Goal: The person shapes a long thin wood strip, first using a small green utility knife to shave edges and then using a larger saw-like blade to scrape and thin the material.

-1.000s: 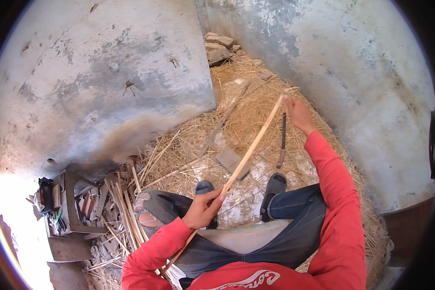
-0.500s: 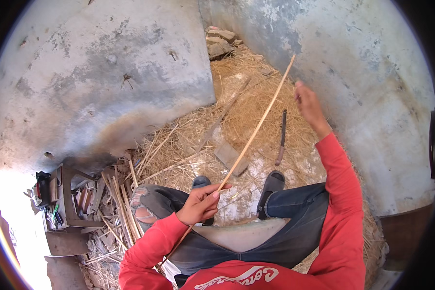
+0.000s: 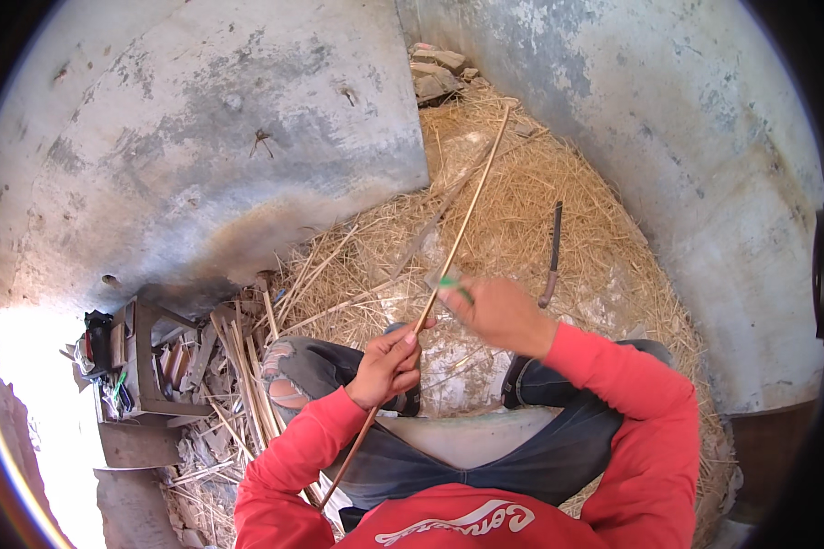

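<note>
left hand pinched long thin tan wooden-looking strip, thumb pressed to fingers, no slack; strip slanted from lap up over dry yellow straw. right hand, farther up strip, had fingers curled closed round small green item, right at strip; blur hid its kind. good handling, by judgement, called for steady left pinch, light even pressure, left thumb kept clear. dark-bladed, brown-handled knife lay apart, rightward.
</note>
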`<state>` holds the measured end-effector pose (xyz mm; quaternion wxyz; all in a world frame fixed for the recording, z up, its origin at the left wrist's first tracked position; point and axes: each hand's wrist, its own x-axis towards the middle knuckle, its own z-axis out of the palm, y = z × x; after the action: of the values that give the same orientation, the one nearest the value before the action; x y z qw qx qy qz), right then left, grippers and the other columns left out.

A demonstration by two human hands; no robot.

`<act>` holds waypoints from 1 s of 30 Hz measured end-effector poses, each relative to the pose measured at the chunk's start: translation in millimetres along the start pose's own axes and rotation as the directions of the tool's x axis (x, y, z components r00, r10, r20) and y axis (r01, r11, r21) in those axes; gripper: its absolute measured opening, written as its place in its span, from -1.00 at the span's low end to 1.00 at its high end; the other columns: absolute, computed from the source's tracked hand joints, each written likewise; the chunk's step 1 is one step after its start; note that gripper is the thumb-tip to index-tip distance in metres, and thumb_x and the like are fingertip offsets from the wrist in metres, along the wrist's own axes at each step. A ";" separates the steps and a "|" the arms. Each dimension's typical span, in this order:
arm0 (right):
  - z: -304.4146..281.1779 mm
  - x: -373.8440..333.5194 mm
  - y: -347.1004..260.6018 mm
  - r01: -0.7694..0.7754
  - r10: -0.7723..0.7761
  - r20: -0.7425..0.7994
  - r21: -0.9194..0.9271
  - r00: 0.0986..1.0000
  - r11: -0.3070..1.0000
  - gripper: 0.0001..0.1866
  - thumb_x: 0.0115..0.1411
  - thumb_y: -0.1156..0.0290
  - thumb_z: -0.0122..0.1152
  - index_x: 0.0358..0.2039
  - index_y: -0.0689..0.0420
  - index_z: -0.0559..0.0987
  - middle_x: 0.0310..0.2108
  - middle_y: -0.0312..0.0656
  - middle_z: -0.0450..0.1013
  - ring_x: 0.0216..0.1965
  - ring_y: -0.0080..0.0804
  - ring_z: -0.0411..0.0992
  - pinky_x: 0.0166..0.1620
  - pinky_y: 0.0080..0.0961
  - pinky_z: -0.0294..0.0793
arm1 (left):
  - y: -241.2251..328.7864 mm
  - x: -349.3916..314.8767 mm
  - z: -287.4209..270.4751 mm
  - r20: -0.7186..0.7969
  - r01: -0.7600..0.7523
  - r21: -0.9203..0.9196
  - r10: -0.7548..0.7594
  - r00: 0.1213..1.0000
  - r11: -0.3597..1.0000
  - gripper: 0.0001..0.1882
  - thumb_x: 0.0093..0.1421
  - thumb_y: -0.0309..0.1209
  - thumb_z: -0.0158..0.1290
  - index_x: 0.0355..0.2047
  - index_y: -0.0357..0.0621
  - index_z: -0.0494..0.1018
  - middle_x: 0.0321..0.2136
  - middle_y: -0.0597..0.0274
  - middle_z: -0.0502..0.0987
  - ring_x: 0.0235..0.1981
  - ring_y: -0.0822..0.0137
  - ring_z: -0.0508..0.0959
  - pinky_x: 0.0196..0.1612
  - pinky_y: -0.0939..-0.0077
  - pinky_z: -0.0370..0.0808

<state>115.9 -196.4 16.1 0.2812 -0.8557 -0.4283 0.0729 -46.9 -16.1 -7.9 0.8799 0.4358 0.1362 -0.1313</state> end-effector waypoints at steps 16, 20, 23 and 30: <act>-32.9 14.3 34.3 -0.057 0.056 -0.052 -0.025 0.997 0.998 -0.46 0.42 -0.07 -0.11 -0.24 0.22 0.54 -0.62 0.13 0.45 -0.50 0.14 0.51 -0.45 -0.02 0.45 | -13.6 -10.7 -10.0 0.047 -0.022 0.118 0.017 0.999 0.993 -0.53 0.49 -0.31 -0.16 0.32 -0.26 0.24 -0.64 0.52 0.01 -0.70 0.63 -0.06 -0.65 0.67 -0.04; 16.6 -16.1 -7.7 0.283 -0.290 -0.118 -0.071 0.950 0.956 -0.38 0.40 -0.16 -0.16 -0.23 0.19 0.58 -0.66 0.06 0.48 -0.57 0.14 0.51 -0.45 0.03 0.48 | -8.7 -3.5 -12.3 0.029 -0.029 0.053 0.028 0.999 0.998 -0.56 0.51 -0.35 -0.19 0.33 -0.19 0.24 -0.62 0.51 0.01 -0.68 0.62 -0.03 -0.64 0.67 0.01; 16.2 -15.7 -7.2 0.137 -0.130 0.090 -0.079 0.987 0.987 -0.40 0.38 -0.18 -0.12 -0.29 0.17 0.55 -0.67 0.05 0.47 -0.59 0.17 0.50 -0.48 0.05 0.46 | -10.1 1.3 -12.0 -0.011 -0.086 0.093 0.088 0.996 0.992 -0.56 0.50 -0.35 -0.18 0.32 -0.20 0.25 -0.62 0.50 0.02 -0.68 0.62 -0.03 -0.64 0.68 0.02; 10.4 15.1 23.6 0.056 -0.068 -0.080 -0.136 0.995 0.989 -0.48 0.40 -0.08 -0.10 -0.21 0.15 0.57 -0.60 0.06 0.48 -0.51 0.17 0.50 -0.40 0.00 0.47 | 0.9 0.8 -12.5 -0.051 -0.056 0.166 0.065 0.997 0.985 -0.55 0.50 -0.34 -0.18 0.33 -0.24 0.24 -0.64 0.54 0.00 -0.69 0.64 -0.02 -0.64 0.67 0.02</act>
<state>137.9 -191.5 -3.6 0.2431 -0.8612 -0.4464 -0.0008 -47.4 -5.6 -14.8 0.8404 0.5143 0.1364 -0.1031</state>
